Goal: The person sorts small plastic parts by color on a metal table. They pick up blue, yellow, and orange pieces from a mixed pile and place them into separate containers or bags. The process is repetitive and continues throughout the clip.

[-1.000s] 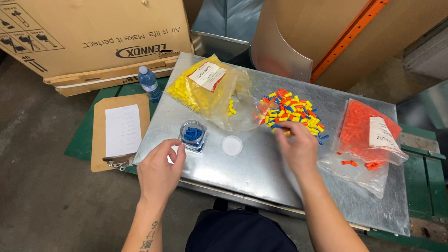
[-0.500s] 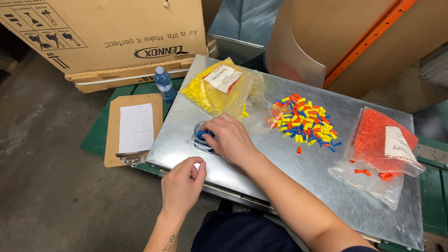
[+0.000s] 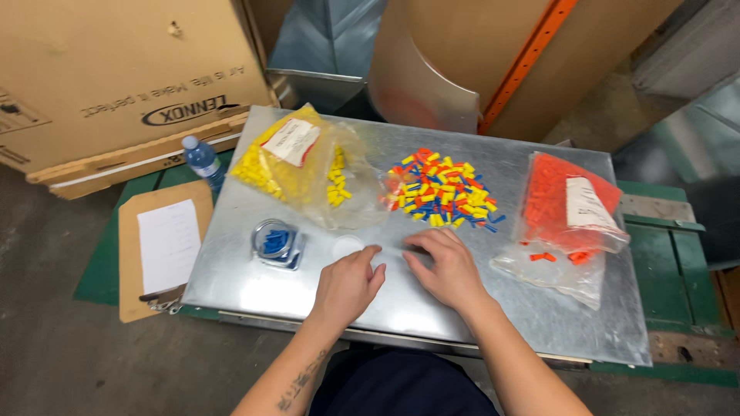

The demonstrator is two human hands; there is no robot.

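Note:
My left hand (image 3: 347,283) rests on the metal table (image 3: 539,308), fingers loosely curled, holding nothing, just below a white round lid (image 3: 346,246). My right hand (image 3: 442,266) lies flat beside it, fingers apart, just below a mixed pile of red, yellow and blue small plastic pieces (image 3: 441,189). To the left stands a small clear container (image 3: 276,242) with blue pieces inside. A bag of yellow pieces (image 3: 302,163) lies at the back left. A bag of orange pieces (image 3: 568,206) lies at the right.
A water bottle (image 3: 203,161) stands off the table's left edge. A clipboard with paper (image 3: 164,246) lies on the green pallet at left. A big cardboard box (image 3: 116,77) sits at the back left, curved sheet metal (image 3: 420,85) behind the table.
My right hand has drawn back from the clear container to the table's middle. My left hand has moved right, up onto the table beside it.

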